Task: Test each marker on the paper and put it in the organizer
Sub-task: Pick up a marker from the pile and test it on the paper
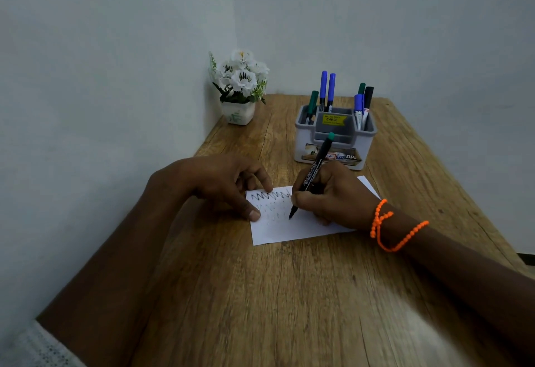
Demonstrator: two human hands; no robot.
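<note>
Wooden table [260,294]: right hand [333,197] grips marker [311,175], tip on paper [289,230]; left hand [220,181] loosely curled, empty, fingertips pinning paper.

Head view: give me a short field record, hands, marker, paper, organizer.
right hand: grips marker, tip on paper
left hand: fingertips pin paper's left edge
paper: zigzag test lines at upper left, lying on the table
organizer: behind paper, capped markers upright in left and right compartments
flower pot: far left corner
right wrist: orange bead bracelet
</note>
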